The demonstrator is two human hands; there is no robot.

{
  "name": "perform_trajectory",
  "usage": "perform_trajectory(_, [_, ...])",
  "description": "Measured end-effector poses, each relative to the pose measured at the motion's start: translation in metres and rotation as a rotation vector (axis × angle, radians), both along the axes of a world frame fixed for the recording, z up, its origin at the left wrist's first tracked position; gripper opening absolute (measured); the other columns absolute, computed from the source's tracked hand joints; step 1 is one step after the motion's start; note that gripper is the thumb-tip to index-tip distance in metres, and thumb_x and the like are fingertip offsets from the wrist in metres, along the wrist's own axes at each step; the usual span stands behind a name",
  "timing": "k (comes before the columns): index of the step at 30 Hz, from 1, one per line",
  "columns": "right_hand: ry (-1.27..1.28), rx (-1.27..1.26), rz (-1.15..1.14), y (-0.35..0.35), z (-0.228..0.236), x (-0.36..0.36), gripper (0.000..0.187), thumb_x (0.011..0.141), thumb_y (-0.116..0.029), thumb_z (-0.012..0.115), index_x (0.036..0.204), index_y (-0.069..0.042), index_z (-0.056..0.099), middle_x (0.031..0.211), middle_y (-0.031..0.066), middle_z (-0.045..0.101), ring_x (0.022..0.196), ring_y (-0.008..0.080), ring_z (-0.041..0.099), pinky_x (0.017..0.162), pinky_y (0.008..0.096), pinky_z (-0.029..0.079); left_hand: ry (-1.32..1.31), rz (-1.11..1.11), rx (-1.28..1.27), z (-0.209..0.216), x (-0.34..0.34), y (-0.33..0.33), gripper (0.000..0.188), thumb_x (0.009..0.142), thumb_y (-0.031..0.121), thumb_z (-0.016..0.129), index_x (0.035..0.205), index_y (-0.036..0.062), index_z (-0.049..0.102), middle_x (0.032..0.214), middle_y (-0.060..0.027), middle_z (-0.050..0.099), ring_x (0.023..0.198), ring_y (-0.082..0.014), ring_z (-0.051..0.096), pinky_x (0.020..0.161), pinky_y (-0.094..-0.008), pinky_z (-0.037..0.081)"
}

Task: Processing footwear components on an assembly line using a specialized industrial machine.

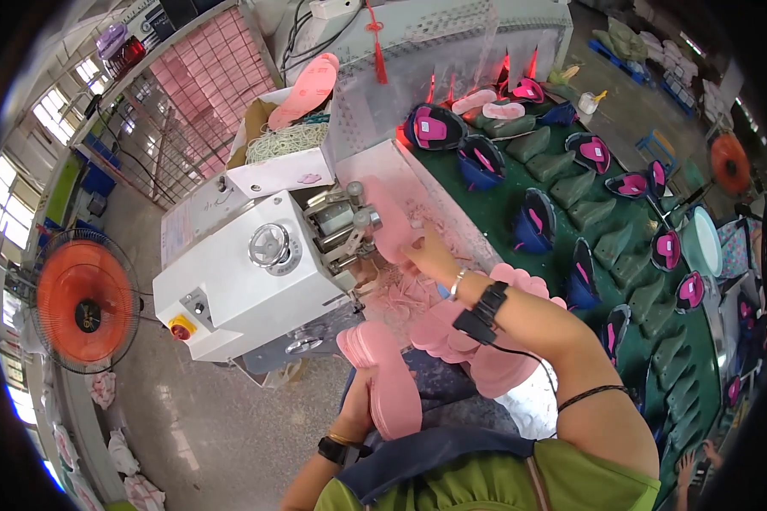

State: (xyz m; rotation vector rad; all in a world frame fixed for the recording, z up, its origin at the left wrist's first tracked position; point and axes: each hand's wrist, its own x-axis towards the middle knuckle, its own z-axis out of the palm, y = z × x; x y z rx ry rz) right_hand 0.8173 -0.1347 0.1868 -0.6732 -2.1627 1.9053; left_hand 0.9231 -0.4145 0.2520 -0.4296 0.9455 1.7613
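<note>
Green cloth on the person's shirt (486, 481) fills the lower edge of the head view, and just ahead of it the left hand (360, 402) grips a stack of pink insoles (385, 379), fingers wrapped around its waist with a tip or two showing on the right side. Ahead and a little to the right of those fingers, the right hand (435, 258) reaches to a single pink insole (389, 217) at the white machine (239, 260). From where I'm standing, everything hangs on how that insole lies: its long axis runs away from the right fingers, forward and slightly left, with its left edge up against the metal roller (362, 218). The thumb and fingers seem to pinch its near right edge, though their underside is hidden from me. Clearly the right hand is the nearer one; the left, with its stack, sits back and apart. Pink scraps (400, 302) litter the surface below the right fingers, and a loose pile of insoles (504, 368) lies closer to the body, under that forearm.
</note>
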Motion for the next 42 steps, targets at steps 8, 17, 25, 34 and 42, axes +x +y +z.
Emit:
perform_trajectory(8, [0.306, 0.993, -0.005, 0.045, 0.041, 0.059, 0.032, 0.088, -0.029, 0.071, 0.102, -0.002, 0.062, 0.089, 0.0169, 0.066, 0.078, 0.0369, 0.064, 0.073, 0.0417, 0.051, 0.03, -0.083, 0.07, 0.0, 0.005, -0.006, 0.056, 0.095, 0.029, 0.044, 0.133, -0.0109, 0.048, 0.127, -0.0266, 0.061, 0.113, -0.0352, 0.063, 0.1, -0.0452, 0.051])
perform_trajectory(17, [0.081, 0.331, -0.189, -0.01, -0.023, -0.039, 0.041, 0.092, -0.035, 0.062, 0.087, 0.005, 0.064, 0.074, 0.0206, 0.063, 0.067, 0.0281, 0.064, 0.063, 0.0429, 0.048, 0.077, -0.083, 0.073, 0.001, -0.004, 0.004, 0.057, 0.099, 0.033, 0.044, 0.137, -0.0093, 0.045, 0.132, -0.026, 0.058, 0.119, -0.037, 0.06, 0.105, -0.0454, 0.047])
perform_trajectory(25, [0.187, -0.166, -0.478, 0.153, -0.027, -0.091, 0.015, 0.097, -0.015, 0.056, 0.099, -0.001, 0.051, 0.08, 0.016, 0.064, 0.056, 0.0268, 0.068, 0.045, 0.0371, 0.053, 0.187, -0.213, -0.127, -0.022, -0.032, 0.039, 0.045, 0.097, 0.026, 0.051, 0.126, -0.0075, 0.055, 0.119, -0.0185, 0.065, 0.108, -0.029, 0.065, 0.094, -0.039, 0.053])
perform_trajectory(34, [-0.053, -0.188, -0.479, 0.346, -0.084, -0.042, 0.023, 0.091, -0.013, 0.064, 0.107, -0.002, 0.052, 0.076, 0.0135, 0.067, 0.058, 0.0213, 0.068, 0.046, 0.0324, 0.054, 0.14, -0.272, -0.155, -0.023, -0.041, 0.065, 0.048, 0.103, 0.037, 0.051, 0.13, -0.0018, 0.056, 0.128, -0.0141, 0.06, 0.119, -0.0254, 0.057, 0.105, -0.0388, 0.045])
perform_trajectory(42, [-0.127, 0.403, -0.592, 0.407, -0.098, -0.108, 0.018, 0.091, -0.012, 0.057, 0.102, 0.002, 0.055, 0.074, 0.0192, 0.068, 0.055, 0.0259, 0.07, 0.047, 0.0369, 0.056, 0.072, -0.236, -0.093, -0.04, -0.048, 0.066, 0.047, 0.101, 0.035, 0.054, 0.133, 0.0005, 0.052, 0.126, -0.012, 0.06, 0.115, -0.0258, 0.059, 0.102, -0.0414, 0.048])
